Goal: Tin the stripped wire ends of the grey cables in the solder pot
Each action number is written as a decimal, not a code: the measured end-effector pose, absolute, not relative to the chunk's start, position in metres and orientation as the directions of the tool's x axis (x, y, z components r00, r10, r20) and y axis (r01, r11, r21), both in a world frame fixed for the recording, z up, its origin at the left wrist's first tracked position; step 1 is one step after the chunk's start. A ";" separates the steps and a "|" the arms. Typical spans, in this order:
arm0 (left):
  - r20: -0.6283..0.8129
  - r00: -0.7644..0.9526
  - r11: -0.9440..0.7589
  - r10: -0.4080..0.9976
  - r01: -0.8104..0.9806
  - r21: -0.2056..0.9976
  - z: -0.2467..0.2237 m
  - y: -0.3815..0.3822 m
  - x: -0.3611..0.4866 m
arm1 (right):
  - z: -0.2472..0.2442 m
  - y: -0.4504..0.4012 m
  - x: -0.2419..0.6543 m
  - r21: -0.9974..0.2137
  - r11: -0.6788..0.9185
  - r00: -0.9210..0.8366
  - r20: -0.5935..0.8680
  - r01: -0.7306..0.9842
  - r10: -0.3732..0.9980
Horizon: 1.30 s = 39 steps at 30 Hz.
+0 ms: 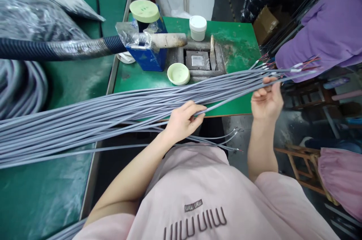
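Observation:
A thick bundle of long grey cables (118, 110) runs from the left edge across the green bench to the right, where stripped ends show white sheaths and red and orange wires. My left hand (185, 119) is closed on a grey cable at the near side of the bundle. Further right, my right hand (267, 98) pinches a cable close to its stripped end, fingers curled. A few loose cables (217, 142) with bared ends hang below the bench edge, in front of my lap.
On the bench (240, 44) stand a blue box (149, 57), a white tub (198, 28), a pale green lid (178, 74) and a recessed metal pot (199, 61) with a scraper (212, 53). A ribbed hose (76, 49) crosses from the left. A person in purple (330, 29) is at right.

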<state>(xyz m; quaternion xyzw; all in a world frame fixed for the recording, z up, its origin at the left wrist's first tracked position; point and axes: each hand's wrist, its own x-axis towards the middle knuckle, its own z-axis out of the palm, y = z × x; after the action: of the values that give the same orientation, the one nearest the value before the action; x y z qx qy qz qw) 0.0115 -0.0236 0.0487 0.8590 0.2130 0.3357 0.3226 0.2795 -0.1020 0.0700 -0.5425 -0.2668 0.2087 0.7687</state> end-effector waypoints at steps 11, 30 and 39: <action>-0.017 0.672 0.111 0.741 -0.097 0.989 0.031 -0.041 0.034 | 0.057 -0.162 0.224 -0.911 -0.118 0.309 0.012 0.396 0.951; -0.169 0.677 0.537 0.717 -0.380 0.753 0.027 -0.039 0.036 | 0.057 -0.171 0.203 -0.722 0.048 0.090 0.151 0.690 0.984; -0.118 0.699 0.570 0.705 -0.460 0.681 0.030 -0.026 0.027 | 0.056 -0.171 0.201 -0.694 0.061 0.076 0.165 0.717 0.983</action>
<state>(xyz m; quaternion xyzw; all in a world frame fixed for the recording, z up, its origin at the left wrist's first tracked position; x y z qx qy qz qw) 0.0270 -0.0262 0.0301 0.3188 0.1924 0.3366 0.8649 0.2015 -0.1707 0.0564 -0.6548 -0.6492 0.2014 0.3305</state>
